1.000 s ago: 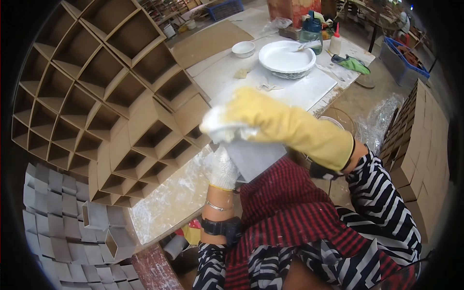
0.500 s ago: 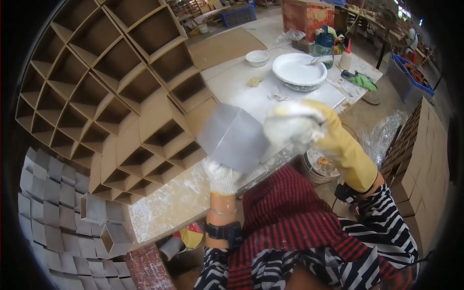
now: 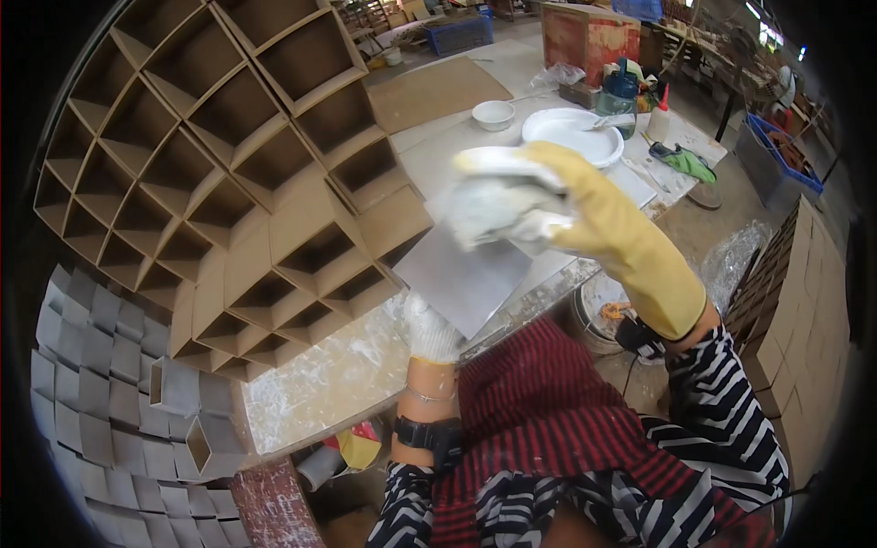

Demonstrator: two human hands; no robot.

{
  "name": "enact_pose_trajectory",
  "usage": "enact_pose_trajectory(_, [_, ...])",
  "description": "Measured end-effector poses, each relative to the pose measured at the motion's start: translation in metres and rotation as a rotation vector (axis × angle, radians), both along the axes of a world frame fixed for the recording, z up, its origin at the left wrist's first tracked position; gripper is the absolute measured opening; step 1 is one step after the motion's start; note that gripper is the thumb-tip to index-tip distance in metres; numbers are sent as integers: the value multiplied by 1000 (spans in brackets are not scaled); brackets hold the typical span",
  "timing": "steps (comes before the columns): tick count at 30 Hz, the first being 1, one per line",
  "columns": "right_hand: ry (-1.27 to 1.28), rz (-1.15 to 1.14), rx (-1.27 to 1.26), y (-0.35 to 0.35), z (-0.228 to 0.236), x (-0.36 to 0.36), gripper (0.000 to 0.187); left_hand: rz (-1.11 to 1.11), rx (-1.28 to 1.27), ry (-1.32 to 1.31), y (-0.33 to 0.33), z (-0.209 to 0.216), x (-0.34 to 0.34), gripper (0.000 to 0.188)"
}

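Note:
A grey square-sided box is held over the table's edge in front of me. My left hand, in a white knit glove, grips it from below and near its left side; most of the fingers are hidden behind the box. Above it, my right hand, in a yellow rubber glove smeared white, closes on a wadded white cloth. The cloth overlaps the box's far upper side and is blurred by motion. A wide white basin with white contents stands beyond my right hand, beside a small white bowl.
Brown open boxes are stacked high on the left of the table. Grey boxes are piled at the lower left. More brown boxes stand at right, near a bucket. A bottle and green glove lie far right.
My right hand with the cloth has swung left and up, from beside the box to over its far side. The box has tilted and shifted slightly right.

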State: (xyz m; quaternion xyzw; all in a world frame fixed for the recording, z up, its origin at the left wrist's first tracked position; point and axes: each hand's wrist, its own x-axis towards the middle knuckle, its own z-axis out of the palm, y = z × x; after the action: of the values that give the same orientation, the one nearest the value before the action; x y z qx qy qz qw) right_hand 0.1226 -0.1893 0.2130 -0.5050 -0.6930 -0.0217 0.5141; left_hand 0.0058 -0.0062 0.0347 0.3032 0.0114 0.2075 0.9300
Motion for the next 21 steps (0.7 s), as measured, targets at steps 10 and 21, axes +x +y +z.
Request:
enact_pose_trajectory(10, [-394,68,7,44,-42,-18,55,-135,794,-153,27,-13,-2,42])
enact_pose_trajectory(21, [-325,138,170,56,-17,-8,50,14,755,56,16,-1,0,42])
